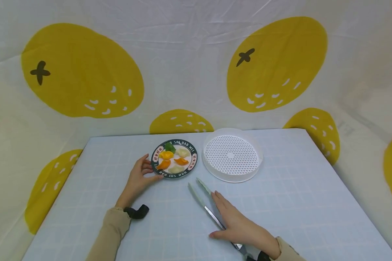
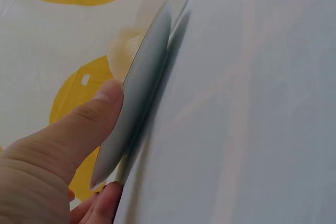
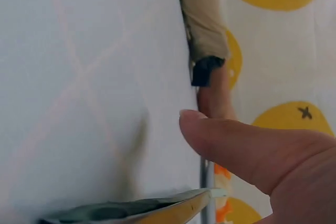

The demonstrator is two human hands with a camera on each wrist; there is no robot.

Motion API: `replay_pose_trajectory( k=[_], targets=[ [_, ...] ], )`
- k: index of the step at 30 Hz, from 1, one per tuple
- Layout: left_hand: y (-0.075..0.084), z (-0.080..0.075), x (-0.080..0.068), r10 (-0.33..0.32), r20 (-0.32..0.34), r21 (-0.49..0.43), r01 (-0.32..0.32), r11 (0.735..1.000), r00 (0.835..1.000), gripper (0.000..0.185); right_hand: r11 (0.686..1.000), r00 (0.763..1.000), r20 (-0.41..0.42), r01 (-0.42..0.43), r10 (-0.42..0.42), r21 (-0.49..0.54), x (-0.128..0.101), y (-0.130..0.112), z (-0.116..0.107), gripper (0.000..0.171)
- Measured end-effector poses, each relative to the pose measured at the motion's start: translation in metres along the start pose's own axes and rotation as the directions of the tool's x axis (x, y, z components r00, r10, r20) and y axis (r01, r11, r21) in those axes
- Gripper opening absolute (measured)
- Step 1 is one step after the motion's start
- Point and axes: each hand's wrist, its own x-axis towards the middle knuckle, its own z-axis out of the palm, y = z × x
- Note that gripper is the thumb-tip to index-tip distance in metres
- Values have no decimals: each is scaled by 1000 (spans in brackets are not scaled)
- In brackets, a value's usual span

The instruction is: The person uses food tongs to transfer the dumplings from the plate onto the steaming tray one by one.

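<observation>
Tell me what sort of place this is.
Likely a staged tabletop for food handling, not a real kitchen: a table under a pale checked cover, a lemon-print cloth backdrop, and just a plate of dumplings, a steamer tray and tongs.

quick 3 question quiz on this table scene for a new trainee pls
1. True or false: the white perforated tray holds dumplings.
2. Which hand touches the plate? A) left hand B) right hand C) neither
3. Fill the gap: the right hand rests on a pair of ___ lying on the table.

Key:
1. False; the tray shows nothing in it, and the dumplings sit on the plate.
2. A; the thumb and fingers are at the plate's near-left rim.
3. tongs
</observation>
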Motion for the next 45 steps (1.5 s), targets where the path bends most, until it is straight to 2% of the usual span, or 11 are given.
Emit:
replay_pose_trajectory(
  k=[3, 10, 18, 23, 28, 35, 45],
  targets=[
    [-4, 1, 1, 46, -2, 21, -46, 999, 999, 112, 997, 1000, -14, 14, -15, -72, 1, 2, 4, 110],
    [-5, -1, -1, 107, 6, 54, -107, 993, 994, 104, 975, 983, -150, 77, -110, -211, 6, 5, 9, 94],
    [-7, -2, 7, 71, 27, 70, -73, 995, 997, 112, 991, 979, -204, -27, 0, -130, 9, 9, 4, 89],
    [-8, -5, 11, 65, 37, 74, -68, 995, 997, 108, 998, 964, -263, -40, 26, -48, 13, 16, 2, 82],
    [-7, -6, 11, 90, 40, 84, -93, 992, 995, 104, 1000, 953, -303, -8, 6, -4, 17, 23, 1, 72],
    [-6, -5, 9, 115, 24, 68, -116, 991, 993, 100, 998, 934, -353, 50, -57, -30, 22, 22, -8, 52],
    [-10, -6, 10, 134, 35, 54, -135, 989, 990, 100, 998, 921, -386, 40, -57, -54, 46, 0, -35, 49]
  ],
)
